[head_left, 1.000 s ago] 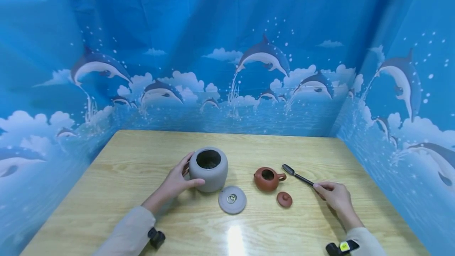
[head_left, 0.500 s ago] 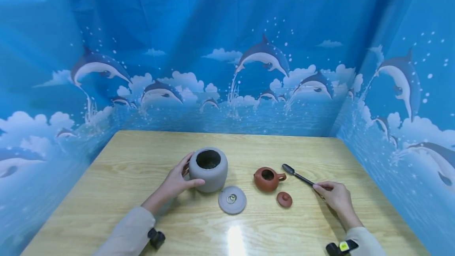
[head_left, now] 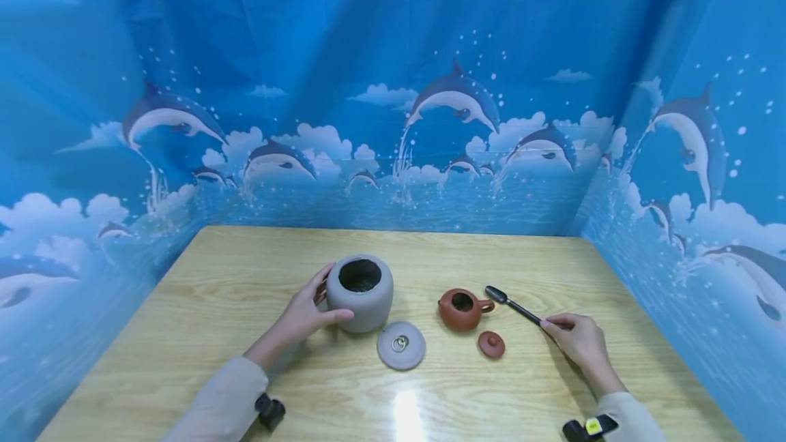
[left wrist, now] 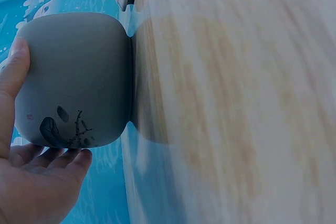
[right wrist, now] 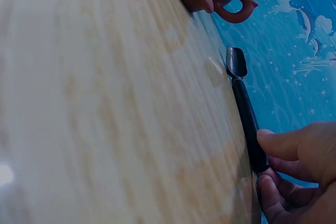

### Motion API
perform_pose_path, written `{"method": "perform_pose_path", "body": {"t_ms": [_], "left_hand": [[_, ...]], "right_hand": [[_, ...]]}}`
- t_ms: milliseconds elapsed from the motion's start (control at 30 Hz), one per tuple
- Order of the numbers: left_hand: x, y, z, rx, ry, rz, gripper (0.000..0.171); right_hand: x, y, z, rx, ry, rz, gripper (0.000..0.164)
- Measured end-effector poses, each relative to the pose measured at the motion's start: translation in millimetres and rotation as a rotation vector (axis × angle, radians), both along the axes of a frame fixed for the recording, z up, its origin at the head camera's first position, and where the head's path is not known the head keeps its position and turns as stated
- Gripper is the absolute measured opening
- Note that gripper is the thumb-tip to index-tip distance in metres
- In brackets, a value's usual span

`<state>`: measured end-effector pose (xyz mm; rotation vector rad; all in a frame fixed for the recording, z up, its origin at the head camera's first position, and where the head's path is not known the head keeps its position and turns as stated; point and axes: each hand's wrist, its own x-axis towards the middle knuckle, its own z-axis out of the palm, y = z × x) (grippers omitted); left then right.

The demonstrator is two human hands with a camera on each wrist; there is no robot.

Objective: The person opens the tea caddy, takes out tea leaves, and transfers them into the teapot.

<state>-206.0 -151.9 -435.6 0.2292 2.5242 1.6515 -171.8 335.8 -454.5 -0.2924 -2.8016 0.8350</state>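
A grey rounded jar (head_left: 362, 302) with a wide dark mouth stands upright on the table, a plant motif painted on its side in the left wrist view. My left hand (head_left: 310, 309) grips it from the left, thumb at the front and fingers curving behind. To the right, my right hand (head_left: 576, 340) pinches the handle end of a black tea scoop (right wrist: 247, 114). Low over or on the tabletop, the scoop's bowl points toward the clay teapot (head_left: 460, 310); whether it touches the table I cannot tell. The lidless teapot has its handle on the right.
The jar's grey lid (head_left: 401, 346), with a ring on top, lies in front of the jar. A small reddish-brown teapot lid (head_left: 491, 344) rests in front of the teapot. Blue dolphin-printed curtains (head_left: 393, 87) enclose the wooden table (head_left: 295, 394) at the back and sides.
The scoop's bowl end has shifted slightly left, toward the teapot. My left hand and the jar have stayed put.
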Motion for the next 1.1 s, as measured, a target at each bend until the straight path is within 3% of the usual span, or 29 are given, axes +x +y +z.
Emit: {"method": "perform_pose_path", "body": {"t_ms": [700, 800, 933, 1100], "left_hand": [[0.2, -0.3, 3.1, -0.026, -0.016, -0.002, 0.113], [-1.1, -1.9, 10.5, -0.013, -0.023, -0.026, 0.113], [-6.1, -3.8, 28.2, 0.008, 0.033, -0.077, 0.108], [-13.2, 2.0, 50.2, -0.047, 0.108, -0.087, 0.105]], "right_hand": [[3.1, 1.5, -0.3, 0.003, 0.03, 0.007, 0.027], [4.5, 2.1, 3.1, -0.046, -0.001, -0.008, 0.034], [7.3, 0.9, 11.7, -0.107, -0.02, -0.019, 0.042], [11.4, -3.3, 23.6, -0.126, -0.017, 0.001, 0.045]]}}
